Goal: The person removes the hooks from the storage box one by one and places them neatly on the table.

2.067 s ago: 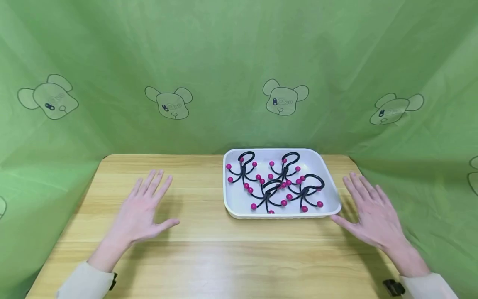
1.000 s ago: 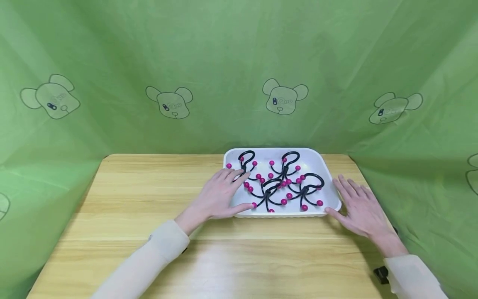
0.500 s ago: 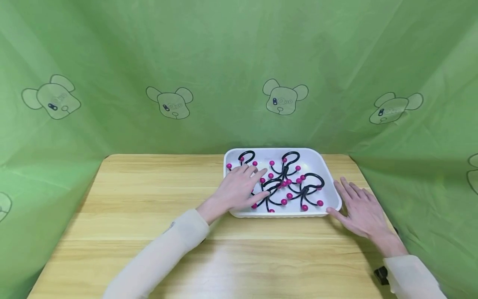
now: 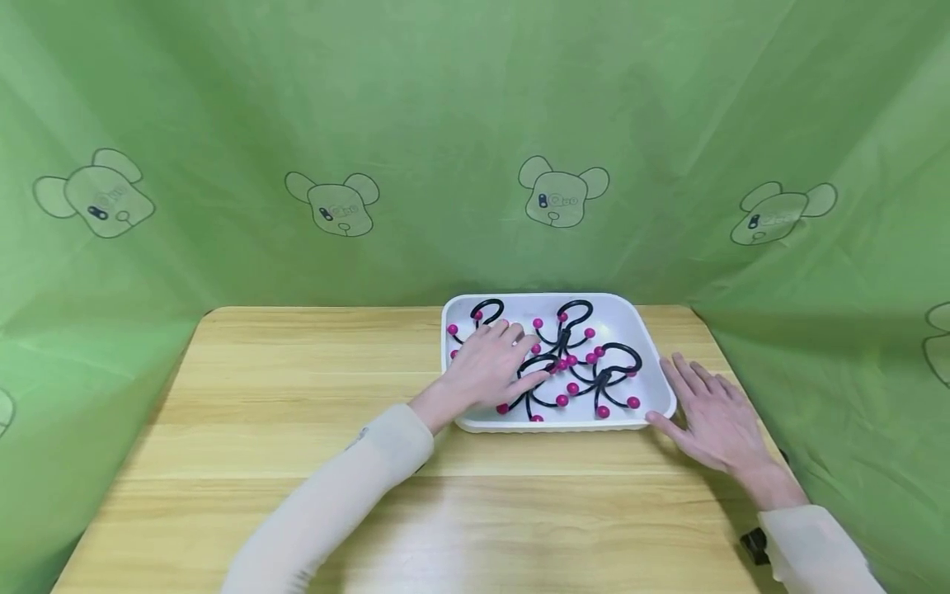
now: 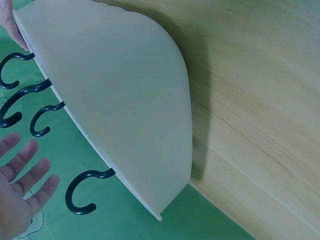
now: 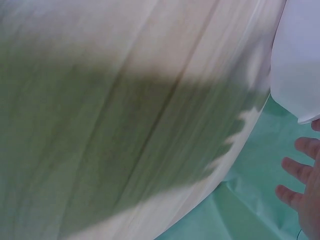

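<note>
A white tray (image 4: 618, 315) holds several black hooked hangers (image 4: 604, 379) whose curved arms end in magenta balls. Over its left half is my left hand (image 4: 486, 367), partly covering the back-left hanger (image 4: 491, 301) and the front-left one (image 4: 538, 402). In the left wrist view, the left hand (image 5: 16, 202) is spread above the level of the tray wall (image 5: 125, 95), close to the black hooks (image 5: 27, 91), holding nothing. My right hand (image 4: 716, 422) lies beside the tray's right edge, fingers extended, its thumb at the near corner. The right wrist view shows the right hand (image 6: 310, 195) near the tray's side (image 6: 300, 55).
The tray stands on a wooden table (image 4: 319, 396), toward its back edge. Green cloth (image 4: 445, 124) printed with bear heads surrounds the table at the back and sides. A dark strap piece (image 4: 755, 544) shows by the right cuff.
My left hand has travelled right from the table's left side to over the tray, covering part of the hangers. The right hand has shifted slightly left against the tray's edge. The tray stays put.
</note>
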`<state>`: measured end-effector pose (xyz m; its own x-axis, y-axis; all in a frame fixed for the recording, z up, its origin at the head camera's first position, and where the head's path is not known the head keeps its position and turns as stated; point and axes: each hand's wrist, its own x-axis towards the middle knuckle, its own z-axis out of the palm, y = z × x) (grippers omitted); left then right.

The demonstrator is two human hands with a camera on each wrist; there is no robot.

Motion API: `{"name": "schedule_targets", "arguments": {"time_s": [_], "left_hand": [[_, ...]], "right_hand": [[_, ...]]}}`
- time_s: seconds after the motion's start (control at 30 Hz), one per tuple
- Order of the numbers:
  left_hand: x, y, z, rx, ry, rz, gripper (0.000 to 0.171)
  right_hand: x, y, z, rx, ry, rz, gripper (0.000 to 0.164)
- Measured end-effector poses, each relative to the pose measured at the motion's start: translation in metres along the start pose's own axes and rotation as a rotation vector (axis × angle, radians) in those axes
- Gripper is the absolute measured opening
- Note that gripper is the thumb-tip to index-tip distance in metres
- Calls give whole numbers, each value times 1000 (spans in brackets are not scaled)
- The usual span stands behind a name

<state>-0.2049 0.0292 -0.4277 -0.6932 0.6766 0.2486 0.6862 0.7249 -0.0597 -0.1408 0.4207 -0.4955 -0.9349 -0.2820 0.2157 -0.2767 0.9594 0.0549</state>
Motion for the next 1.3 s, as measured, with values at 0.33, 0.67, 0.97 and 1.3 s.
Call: {"name": "schedule_targets", "arguments": {"time_s": [0.33, 0.67, 0.97, 1.3], "left_hand": [[4, 1, 5, -5, -19, -4, 53], [7, 4, 2, 13, -43, 1, 43], [9, 4, 1, 34, -25, 16, 44], [9, 4, -4, 23, -22, 18, 39]], "right_hand": [[0, -2, 2, 4, -9, 4, 98], [-2, -2, 5, 10, -13, 5, 96], [-2, -2, 4, 9, -20, 7, 97], [-1, -2, 3, 3, -19, 0, 97]]}}
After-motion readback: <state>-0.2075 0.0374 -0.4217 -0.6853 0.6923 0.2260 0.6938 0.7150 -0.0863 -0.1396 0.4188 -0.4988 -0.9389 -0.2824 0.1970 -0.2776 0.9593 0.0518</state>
